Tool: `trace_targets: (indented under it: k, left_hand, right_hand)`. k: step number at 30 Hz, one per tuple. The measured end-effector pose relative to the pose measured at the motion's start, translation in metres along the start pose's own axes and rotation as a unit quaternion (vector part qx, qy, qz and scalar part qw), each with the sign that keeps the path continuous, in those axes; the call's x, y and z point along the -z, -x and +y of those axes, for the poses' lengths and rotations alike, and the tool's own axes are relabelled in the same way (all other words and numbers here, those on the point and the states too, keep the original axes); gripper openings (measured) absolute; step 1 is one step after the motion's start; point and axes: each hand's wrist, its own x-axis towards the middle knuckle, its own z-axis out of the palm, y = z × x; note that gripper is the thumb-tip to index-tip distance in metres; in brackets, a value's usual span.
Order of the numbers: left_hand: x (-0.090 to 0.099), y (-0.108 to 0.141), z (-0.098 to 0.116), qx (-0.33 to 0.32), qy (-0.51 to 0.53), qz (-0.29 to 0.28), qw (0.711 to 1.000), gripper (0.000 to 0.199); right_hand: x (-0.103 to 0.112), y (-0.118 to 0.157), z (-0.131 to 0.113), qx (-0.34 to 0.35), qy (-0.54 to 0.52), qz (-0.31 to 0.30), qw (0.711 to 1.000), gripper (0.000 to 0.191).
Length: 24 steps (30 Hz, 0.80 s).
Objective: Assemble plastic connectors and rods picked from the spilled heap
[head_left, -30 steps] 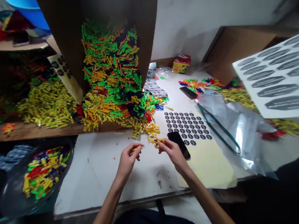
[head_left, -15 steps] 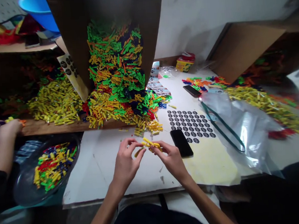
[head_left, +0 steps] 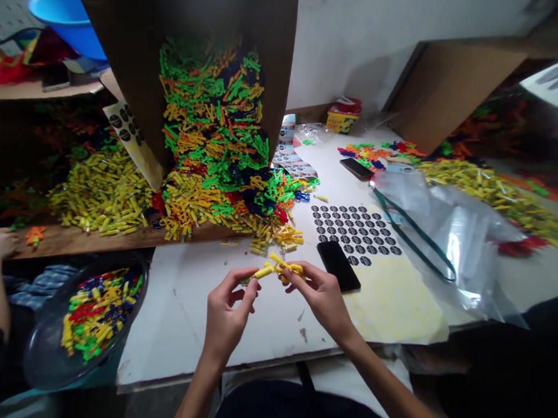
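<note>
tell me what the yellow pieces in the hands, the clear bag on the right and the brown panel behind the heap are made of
The bright yellow rod-shaped pieces look like moulded plastic: glossy, uniform colour. The clear crinkled bag looks like thin polythene, shiny with creased highlights. The tall brown panel looks like matt cardboard, though the dim view leaves it open.

one head-worn camera looks forward and down over the left hand [head_left: 227, 310] and right hand [head_left: 319, 301], facing the heaped multicoloured plastic pieces [head_left: 220, 168] beyond the fingers.
</note>
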Motion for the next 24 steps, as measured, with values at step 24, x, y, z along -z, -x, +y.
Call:
trace_targets:
  k: [24]
  left_hand:
    - [0.009,-0.003,-0.004,-0.175,-0.204,-0.038,0.962,0.015]
  right_hand:
    - [0.023,0.000,0.004,0.117,0.172,-0.095,0.974,0.020]
